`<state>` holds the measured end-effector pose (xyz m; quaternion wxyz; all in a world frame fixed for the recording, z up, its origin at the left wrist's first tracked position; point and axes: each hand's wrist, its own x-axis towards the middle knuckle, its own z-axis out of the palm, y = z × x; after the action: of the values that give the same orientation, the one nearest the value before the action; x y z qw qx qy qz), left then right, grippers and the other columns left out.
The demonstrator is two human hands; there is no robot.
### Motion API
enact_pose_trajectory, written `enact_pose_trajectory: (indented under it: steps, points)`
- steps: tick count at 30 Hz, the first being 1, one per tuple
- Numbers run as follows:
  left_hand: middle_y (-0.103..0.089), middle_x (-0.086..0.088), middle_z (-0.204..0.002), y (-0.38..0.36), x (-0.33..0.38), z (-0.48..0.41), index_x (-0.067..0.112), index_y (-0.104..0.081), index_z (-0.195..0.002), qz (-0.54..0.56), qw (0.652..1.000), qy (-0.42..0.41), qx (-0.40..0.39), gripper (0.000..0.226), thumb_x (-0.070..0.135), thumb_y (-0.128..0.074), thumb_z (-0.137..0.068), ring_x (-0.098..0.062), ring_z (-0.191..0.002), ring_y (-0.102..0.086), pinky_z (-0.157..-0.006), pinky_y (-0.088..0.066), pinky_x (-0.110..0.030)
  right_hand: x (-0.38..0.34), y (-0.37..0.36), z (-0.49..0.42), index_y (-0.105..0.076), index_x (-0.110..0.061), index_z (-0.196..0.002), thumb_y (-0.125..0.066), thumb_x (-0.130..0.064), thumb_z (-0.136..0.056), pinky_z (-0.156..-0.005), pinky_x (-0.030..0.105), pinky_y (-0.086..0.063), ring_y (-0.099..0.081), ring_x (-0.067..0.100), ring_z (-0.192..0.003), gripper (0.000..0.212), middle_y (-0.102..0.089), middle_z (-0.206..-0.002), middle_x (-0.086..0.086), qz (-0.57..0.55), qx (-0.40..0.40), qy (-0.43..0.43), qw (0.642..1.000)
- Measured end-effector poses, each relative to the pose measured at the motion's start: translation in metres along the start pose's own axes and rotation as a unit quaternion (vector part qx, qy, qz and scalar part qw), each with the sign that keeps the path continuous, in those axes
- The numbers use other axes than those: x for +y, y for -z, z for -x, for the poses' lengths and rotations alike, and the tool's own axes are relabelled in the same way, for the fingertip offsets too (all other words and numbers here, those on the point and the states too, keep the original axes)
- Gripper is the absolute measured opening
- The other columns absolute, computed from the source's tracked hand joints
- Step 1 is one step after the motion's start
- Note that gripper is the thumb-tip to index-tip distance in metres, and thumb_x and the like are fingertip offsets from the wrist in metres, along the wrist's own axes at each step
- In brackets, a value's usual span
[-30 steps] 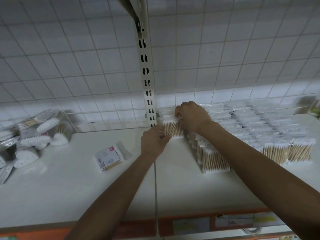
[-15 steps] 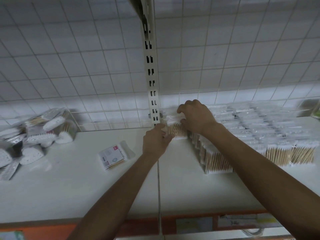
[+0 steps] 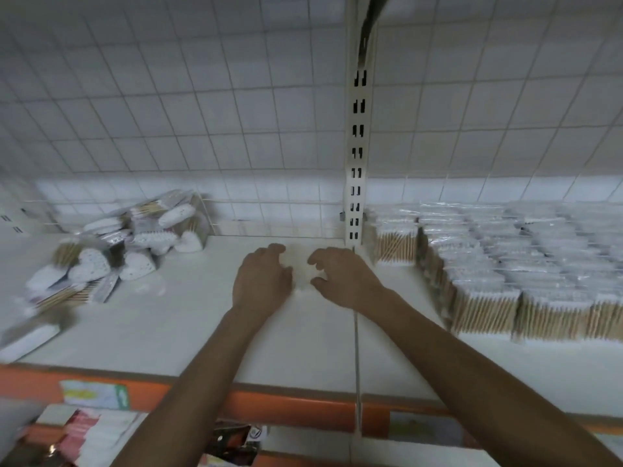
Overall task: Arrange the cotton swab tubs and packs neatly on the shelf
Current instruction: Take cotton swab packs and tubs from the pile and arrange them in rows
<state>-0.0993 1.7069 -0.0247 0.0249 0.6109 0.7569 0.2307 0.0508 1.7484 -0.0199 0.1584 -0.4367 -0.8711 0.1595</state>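
Observation:
My left hand (image 3: 261, 281) and my right hand (image 3: 347, 278) are close together over the middle of the white shelf (image 3: 188, 328). A small pale swab pack (image 3: 301, 271), badly blurred, lies between them. The fingers of both hands curl round its ends. Right of the slotted post (image 3: 355, 183), clear packs of wooden-stick swabs (image 3: 505, 264) stand in tidy rows and stacks. At the back left, heart-shaped swab tubs and flat packs (image 3: 135, 244) lie in a loose heap.
A wire grid backs the shelf. An orange price rail (image 3: 290, 404) runs along the front edge. Below it, a lower shelf holds mixed packets (image 3: 87, 436). A pale blurred pack (image 3: 30, 338) lies at the far left edge.
Both hands left the swab packs beside the post and moved left and nearer, onto the small pack lying alone on the shelf. The view swung left and down.

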Motion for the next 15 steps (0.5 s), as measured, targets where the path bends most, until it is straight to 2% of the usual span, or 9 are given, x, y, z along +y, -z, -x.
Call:
enact_pose_trajectory:
  steps: [3, 9, 12, 15]
  points:
    - [-0.060, -0.009, -0.121, 0.004, -0.015, 0.008, 0.016, -0.057, -0.122, -0.003, 1.000, 0.018, -0.025, 0.036, 0.031, -0.058, -0.089, -0.026, -0.112, -0.055, -0.090, -0.039, -0.029, -0.008, -0.019, -0.002, -0.049, -0.018, -0.130, -0.061, -0.023, -0.086, -0.097, 0.029, -0.038, -0.050, 0.021, -0.117, 0.045, -0.056, -0.124, 0.005, -0.008, -0.027, -0.001, 1.000]
    - [-0.060, -0.010, -0.123, 0.000, -0.028, 0.020, 0.008, -0.058, -0.123, 0.045, 0.997, -0.039, -0.047, 0.053, 0.032, -0.072, -0.079, -0.025, -0.115, -0.054, -0.095, -0.034, -0.024, -0.014, -0.029, -0.006, -0.051, -0.018, -0.125, -0.056, -0.012, -0.086, -0.093, 0.033, -0.040, -0.048, 0.026, -0.112, 0.039, -0.055, -0.119, 0.008, 0.019, -0.021, 0.013, 1.000]
    - [-0.057, -0.008, -0.126, -0.002, -0.028, 0.021, 0.011, -0.054, -0.127, 0.064, 0.996, -0.033, -0.050, 0.058, 0.031, -0.070, -0.075, -0.025, -0.118, -0.051, -0.097, -0.035, -0.027, -0.012, -0.022, -0.007, -0.056, -0.014, -0.122, -0.054, -0.013, -0.089, -0.090, 0.030, -0.037, -0.051, 0.026, -0.109, 0.032, -0.055, -0.115, 0.009, -0.005, 0.009, 0.029, 1.000]
    - [-0.057, -0.004, -0.118, -0.002, -0.020, 0.020, 0.015, -0.050, -0.125, 0.068, 0.997, 0.007, -0.025, 0.047, 0.024, -0.067, -0.081, -0.024, -0.109, -0.055, -0.085, -0.039, -0.029, -0.012, -0.008, -0.007, -0.062, -0.010, -0.115, -0.055, -0.015, -0.091, -0.087, 0.032, -0.042, -0.055, 0.026, -0.102, 0.026, -0.060, -0.108, 0.011, -0.045, 0.064, 0.051, 0.996]
